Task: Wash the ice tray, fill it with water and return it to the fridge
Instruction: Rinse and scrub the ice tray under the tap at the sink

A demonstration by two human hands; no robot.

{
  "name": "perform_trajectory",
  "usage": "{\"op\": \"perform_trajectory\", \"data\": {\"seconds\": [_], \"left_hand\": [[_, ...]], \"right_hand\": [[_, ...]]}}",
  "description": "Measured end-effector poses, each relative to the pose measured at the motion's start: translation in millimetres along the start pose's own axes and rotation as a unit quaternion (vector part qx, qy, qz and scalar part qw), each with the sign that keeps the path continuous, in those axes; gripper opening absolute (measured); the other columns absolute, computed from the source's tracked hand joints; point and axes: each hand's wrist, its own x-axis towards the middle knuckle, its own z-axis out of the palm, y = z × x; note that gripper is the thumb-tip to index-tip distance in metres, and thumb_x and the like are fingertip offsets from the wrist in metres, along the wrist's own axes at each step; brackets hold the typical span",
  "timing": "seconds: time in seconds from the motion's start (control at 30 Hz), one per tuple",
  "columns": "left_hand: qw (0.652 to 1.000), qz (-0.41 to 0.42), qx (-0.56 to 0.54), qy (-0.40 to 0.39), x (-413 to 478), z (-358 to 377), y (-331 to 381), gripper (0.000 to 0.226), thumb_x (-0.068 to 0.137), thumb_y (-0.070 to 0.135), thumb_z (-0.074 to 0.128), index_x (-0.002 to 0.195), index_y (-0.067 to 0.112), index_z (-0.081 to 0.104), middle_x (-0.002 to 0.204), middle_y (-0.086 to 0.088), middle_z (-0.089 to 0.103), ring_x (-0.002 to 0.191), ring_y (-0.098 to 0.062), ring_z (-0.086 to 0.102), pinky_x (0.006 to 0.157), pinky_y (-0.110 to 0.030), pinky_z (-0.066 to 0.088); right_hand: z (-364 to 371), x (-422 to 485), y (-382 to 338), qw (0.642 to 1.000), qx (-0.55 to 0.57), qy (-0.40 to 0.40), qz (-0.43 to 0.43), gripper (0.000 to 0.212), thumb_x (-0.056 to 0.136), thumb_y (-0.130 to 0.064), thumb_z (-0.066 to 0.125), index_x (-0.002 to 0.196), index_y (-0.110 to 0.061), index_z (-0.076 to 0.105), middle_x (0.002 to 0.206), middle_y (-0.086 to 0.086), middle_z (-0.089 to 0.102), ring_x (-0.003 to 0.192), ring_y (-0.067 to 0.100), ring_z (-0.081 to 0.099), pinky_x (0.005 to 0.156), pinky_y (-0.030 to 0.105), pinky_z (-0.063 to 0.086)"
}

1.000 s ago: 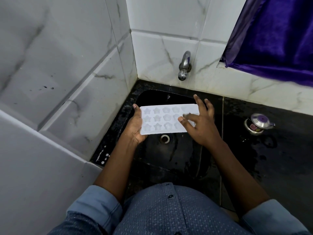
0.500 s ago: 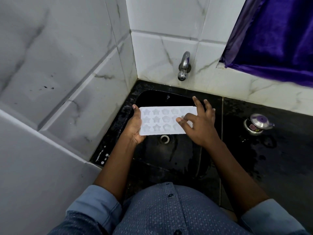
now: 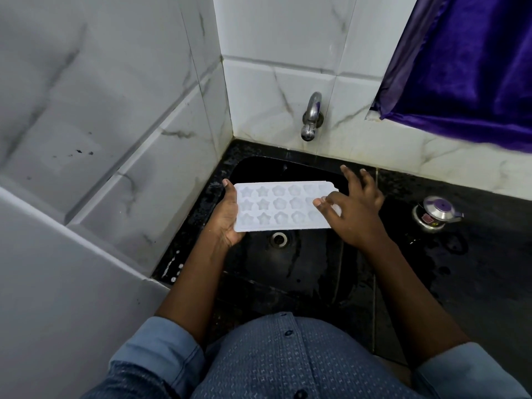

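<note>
Ice tray [image 3: 283, 204], white with star and flower pockets facing up, is held level over the black sink [image 3: 302, 269], above the drain [image 3: 278, 238] and in front of the wall tap [image 3: 310, 119], from which no water can be seen running. Furthest left is the tiled wall [image 3: 115, 139]; next to it the left hand [image 3: 229, 217] grips the tray's left short end, thumb along the edge and fingers underneath, which looks like the grip that carries its weight and keeps it flat. That placement over the basin seems chosen so any water or drips fall into the sink, with the tap within reach. At the tray's right end the right hand [image 3: 349, 210] rests open on top, fingers spread and the thumb and forefinger over the last pockets, seemingly rubbing or checking them rather than clasping. Further right on the wet dark counter [image 3: 475, 269] stands a small steel lidded pot [image 3: 434, 214], well apart from the sink, with a purple curtain [image 3: 466, 67] above. Compared with half a second ago, the right hand has slid slightly rightward and its fingers have opened wider, while the left hand's grip and the tray's position look unchanged.
</note>
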Motion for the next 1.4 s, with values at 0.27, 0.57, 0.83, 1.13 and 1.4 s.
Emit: {"op": "perform_trajectory", "data": {"seconds": [0.27,0.57,0.83,1.13,1.4], "left_hand": [[1.000,-0.001,-0.001,-0.013,4,-2,-4,0.093,0.096,0.082,0.012,0.133,0.016,0.067,0.126,-0.015,0.076,0.106,-0.031,0.077,0.079,-0.045,0.063],[1.000,0.012,-0.012,-0.001,5,-9,-2,0.090,0.098,0.080,0.015,0.129,0.015,0.068,0.122,-0.015,0.077,0.104,-0.031,0.078,0.075,-0.045,0.065],[1.000,0.006,-0.015,-0.004,3,-9,-1,0.091,0.097,0.080,0.015,0.131,0.014,0.068,0.124,-0.016,0.076,0.103,-0.031,0.078,0.072,-0.045,0.065],[1.000,-0.004,-0.015,0.001,1,-5,-7,0.087,0.099,0.078,0.013,0.120,0.017,0.070,0.111,-0.011,0.080,0.096,-0.027,0.080,0.078,-0.044,0.062],[1.000,0.012,-0.004,0.011,8,-3,-1,0.086,0.100,0.077,0.016,0.120,0.014,0.071,0.117,-0.014,0.078,0.095,-0.029,0.080,0.070,-0.042,0.065]], "right_hand": [[-5,0,-11,1.000,0.018,-0.011,0.015,0.050,0.100,-0.068,0.047,0.088,-0.032,0.080,0.174,-0.005,0.017,0.159,0.024,-0.004,0.120,0.051,-0.002],[-1,-1,-11,1.000,0.002,-0.021,0.014,0.050,0.101,-0.068,0.046,0.100,-0.035,0.082,0.174,-0.005,0.015,0.159,0.026,-0.002,0.120,0.051,-0.001],[3,1,-14,0.999,-0.048,-0.009,0.022,0.057,0.101,-0.072,0.037,0.098,-0.036,0.080,0.175,-0.004,0.012,0.159,0.030,-0.003,0.121,0.055,-0.001],[8,1,-11,1.000,0.009,-0.008,0.028,0.049,0.099,-0.071,0.046,0.098,-0.037,0.082,0.176,-0.011,0.000,0.159,0.025,-0.007,0.121,0.058,-0.001],[13,-2,-4,1.000,0.017,-0.012,0.022,0.054,0.101,-0.071,0.041,0.092,-0.036,0.082,0.175,-0.014,0.002,0.159,0.022,-0.009,0.121,0.055,-0.005]]}}
